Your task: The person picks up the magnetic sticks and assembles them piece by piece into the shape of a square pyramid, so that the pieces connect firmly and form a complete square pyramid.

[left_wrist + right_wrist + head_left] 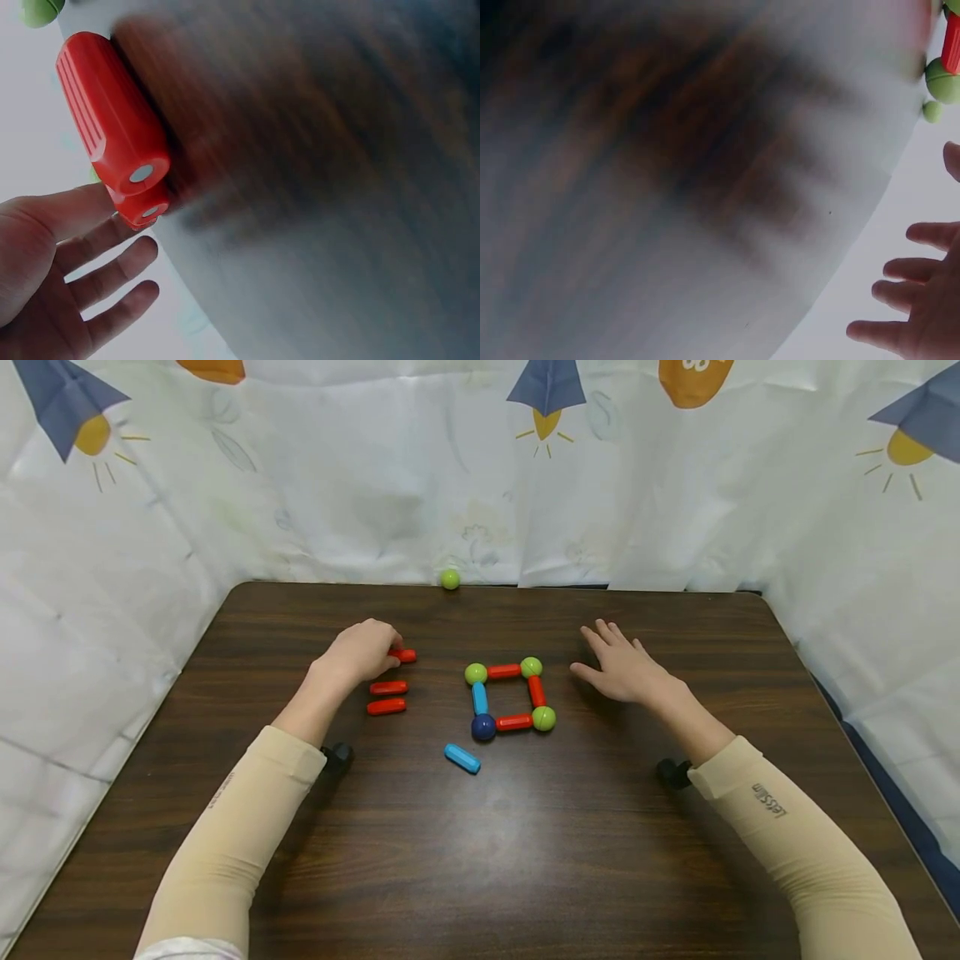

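At the left of the table in the head view, my left hand (360, 650) pinches the far red rod (406, 656) between thumb and fingers. Nearer to me lie two more red rods, one (388, 687) just beyond the other (386, 707). In the left wrist view the held rod (141, 213) shows at the fingertips, partly hidden behind a closer red rod (112, 112). My right hand (622, 670), fingers spread and holding nothing, is to the right of a four-sided shape of joined rods and balls. Its fingers also appear in the right wrist view.
The shape has three red rods (504, 671), one light blue rod (480, 699), three green balls (543, 719) and a dark blue ball (483, 727). A loose light blue rod (462, 758) lies in front. Another green ball (450, 579) sits at the far edge, by a white curtain (337, 485).
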{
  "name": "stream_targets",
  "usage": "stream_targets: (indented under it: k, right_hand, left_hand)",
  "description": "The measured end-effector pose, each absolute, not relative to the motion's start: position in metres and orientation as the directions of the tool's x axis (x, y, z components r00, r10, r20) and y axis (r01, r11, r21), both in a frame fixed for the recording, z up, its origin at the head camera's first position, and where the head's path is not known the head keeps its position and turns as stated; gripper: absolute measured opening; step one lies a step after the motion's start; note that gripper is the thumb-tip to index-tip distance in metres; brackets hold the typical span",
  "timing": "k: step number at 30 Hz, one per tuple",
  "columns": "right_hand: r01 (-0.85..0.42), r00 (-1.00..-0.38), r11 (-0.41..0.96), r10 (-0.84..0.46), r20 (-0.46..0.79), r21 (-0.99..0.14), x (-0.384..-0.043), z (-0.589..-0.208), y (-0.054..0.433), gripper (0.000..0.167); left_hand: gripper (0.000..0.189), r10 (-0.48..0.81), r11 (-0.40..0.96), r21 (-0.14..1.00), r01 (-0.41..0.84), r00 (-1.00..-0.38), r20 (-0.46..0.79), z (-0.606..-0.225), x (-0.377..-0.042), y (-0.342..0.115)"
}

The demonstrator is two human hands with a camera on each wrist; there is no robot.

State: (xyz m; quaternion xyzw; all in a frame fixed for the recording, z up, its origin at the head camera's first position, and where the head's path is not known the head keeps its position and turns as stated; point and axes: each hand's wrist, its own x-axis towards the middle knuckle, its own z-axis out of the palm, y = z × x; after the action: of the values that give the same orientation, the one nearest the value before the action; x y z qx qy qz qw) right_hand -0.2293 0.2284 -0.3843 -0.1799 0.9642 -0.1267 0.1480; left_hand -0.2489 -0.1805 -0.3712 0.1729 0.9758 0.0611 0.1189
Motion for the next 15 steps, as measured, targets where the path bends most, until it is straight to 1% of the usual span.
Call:
stream_targets:
  k: [5,10,15]
  right_hand:
    - [-0.323,-0.883,0.896,-0.401,-0.245,-0.303,-0.229,-0.385,0.223,0.078]
    - [-0.334,-0.876,0.891,-0.414,-0.247,-0.308,-0.229,-0.387,0.218,0.077]
    - [-0.339,-0.869,0.884,-0.425,-0.252,-0.323,-0.229,-0.387,0.212,0.076]
  left_hand:
    - [0.026,0.37,0.925,0.175,0.337,-0.905,-0.209,-0.372,-0.248,-0.178]
    - [0.022,0.394,0.911,0.206,0.358,-0.902,-0.174,-0.375,-0.249,-0.175]
    - [0.023,0.407,0.897,0.247,0.367,-0.903,-0.138,-0.374,-0.249,-0.169]
